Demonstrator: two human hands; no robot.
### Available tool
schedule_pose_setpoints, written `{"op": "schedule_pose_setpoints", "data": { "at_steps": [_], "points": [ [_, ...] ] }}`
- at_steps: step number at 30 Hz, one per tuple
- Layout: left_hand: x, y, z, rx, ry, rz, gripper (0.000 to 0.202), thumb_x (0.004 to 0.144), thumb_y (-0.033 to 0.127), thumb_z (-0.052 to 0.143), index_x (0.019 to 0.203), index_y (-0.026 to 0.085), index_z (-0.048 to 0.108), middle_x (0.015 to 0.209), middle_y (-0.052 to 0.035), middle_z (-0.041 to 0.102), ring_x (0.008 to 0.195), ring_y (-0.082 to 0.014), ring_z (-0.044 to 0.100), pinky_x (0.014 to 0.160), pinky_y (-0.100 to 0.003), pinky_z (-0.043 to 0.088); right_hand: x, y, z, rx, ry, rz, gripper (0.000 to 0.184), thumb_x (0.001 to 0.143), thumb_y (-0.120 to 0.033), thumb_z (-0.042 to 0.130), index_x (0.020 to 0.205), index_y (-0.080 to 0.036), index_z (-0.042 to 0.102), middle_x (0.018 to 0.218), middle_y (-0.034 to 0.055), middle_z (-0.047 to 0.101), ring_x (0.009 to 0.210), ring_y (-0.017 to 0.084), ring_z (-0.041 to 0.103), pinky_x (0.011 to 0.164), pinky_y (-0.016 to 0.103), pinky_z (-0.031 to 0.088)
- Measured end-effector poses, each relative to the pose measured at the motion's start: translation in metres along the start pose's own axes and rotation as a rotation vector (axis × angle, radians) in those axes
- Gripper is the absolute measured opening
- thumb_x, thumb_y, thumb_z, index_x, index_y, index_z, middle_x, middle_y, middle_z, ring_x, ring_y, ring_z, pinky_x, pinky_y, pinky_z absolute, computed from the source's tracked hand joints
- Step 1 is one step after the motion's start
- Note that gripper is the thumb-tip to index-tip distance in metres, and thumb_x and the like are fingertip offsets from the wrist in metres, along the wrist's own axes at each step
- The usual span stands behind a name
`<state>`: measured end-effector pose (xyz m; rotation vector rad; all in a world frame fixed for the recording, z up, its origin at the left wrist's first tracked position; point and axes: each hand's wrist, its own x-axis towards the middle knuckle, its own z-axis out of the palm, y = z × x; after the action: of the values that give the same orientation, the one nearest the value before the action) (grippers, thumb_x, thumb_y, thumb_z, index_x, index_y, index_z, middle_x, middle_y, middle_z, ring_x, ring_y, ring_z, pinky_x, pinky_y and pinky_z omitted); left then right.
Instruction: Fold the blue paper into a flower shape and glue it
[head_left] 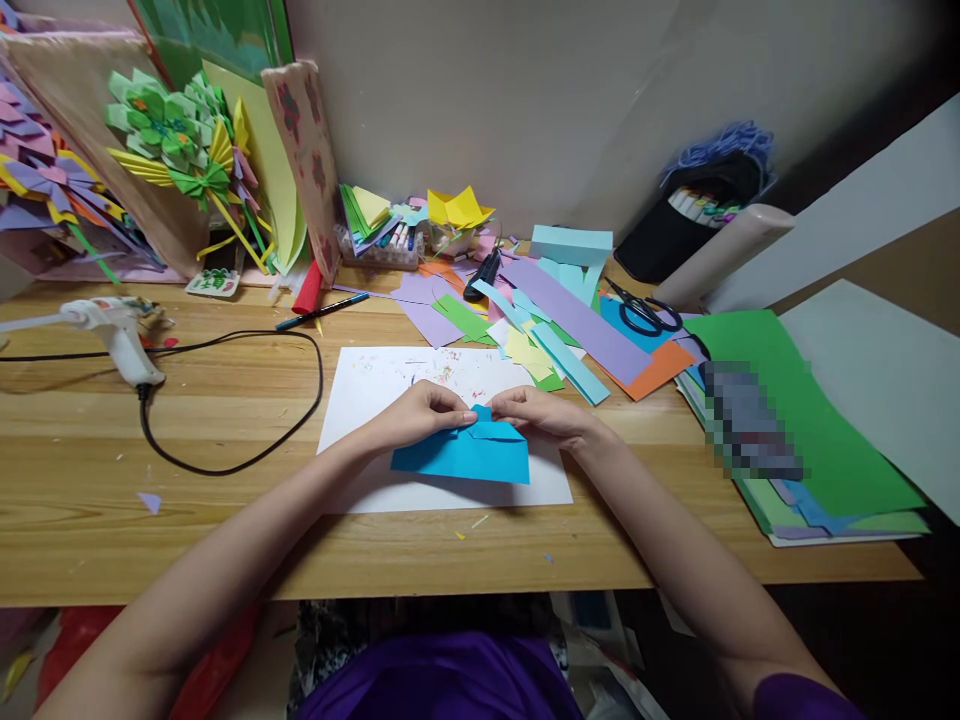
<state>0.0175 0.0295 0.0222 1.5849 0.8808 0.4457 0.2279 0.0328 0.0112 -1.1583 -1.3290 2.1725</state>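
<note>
A partly folded sheet of blue paper is held above a white sheet in the middle of the table. My left hand pinches its upper edge, thumb on top, beside a small raised fold. On the other side of that fold, my right hand is closed on the paper's upper right edge, its fingertips partly hidden behind the paper. Creased flaps show along the top of the blue paper, while its lower part hangs flat.
Paper scraps, a purple strip and scissors lie behind my hands. A hot glue gun with a looping black cable stands left. Coloured sheets are stacked right. Paper flowers and a black pen holder stand by the wall.
</note>
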Motion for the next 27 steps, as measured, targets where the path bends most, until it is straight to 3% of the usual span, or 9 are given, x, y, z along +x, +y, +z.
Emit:
{"op": "schedule_pose_setpoints", "data": {
  "at_steps": [5, 17, 27],
  "points": [
    [0.0003, -0.0001, -0.0008, 0.018, 0.004, 0.014, 0.036, 0.074, 0.046, 0.056, 0.066, 0.012, 0.063, 0.056, 0.0032, 0.045, 0.054, -0.0084, 0.035, 0.052, -0.022, 0.027, 0.0016, 0.0016, 0.0010, 0.075, -0.014, 0.044, 0.035, 0.057, -0.044, 0.077, 0.069, -0.014, 0.062, 0.062, -0.0034, 0.054, 0.054, 0.006, 0.043, 0.051, 0.020, 0.031],
    [-0.0014, 0.0020, 0.0053, 0.141, 0.049, 0.032, 0.034, 0.078, 0.041, 0.053, 0.067, 0.011, 0.065, 0.055, 0.0025, 0.048, 0.052, -0.0084, 0.036, 0.049, -0.021, 0.026, -0.0039, -0.0033, 0.0054, -0.132, 0.086, -0.006, 0.030, 0.059, -0.041, 0.075, 0.073, -0.015, 0.069, 0.056, -0.0041, 0.052, 0.048, 0.004, 0.036, 0.046, 0.021, 0.027],
    [-0.0024, -0.0010, 0.0060, 0.232, 0.004, 0.061, 0.039, 0.078, 0.045, 0.051, 0.071, 0.010, 0.068, 0.056, 0.0005, 0.055, 0.053, -0.0088, 0.039, 0.051, -0.021, 0.029, -0.0028, -0.0007, 0.0063, -0.257, 0.095, -0.039, 0.030, 0.055, -0.040, 0.078, 0.068, -0.015, 0.069, 0.062, 0.0003, 0.060, 0.057, 0.008, 0.046, 0.053, 0.023, 0.034]
  ]
}}
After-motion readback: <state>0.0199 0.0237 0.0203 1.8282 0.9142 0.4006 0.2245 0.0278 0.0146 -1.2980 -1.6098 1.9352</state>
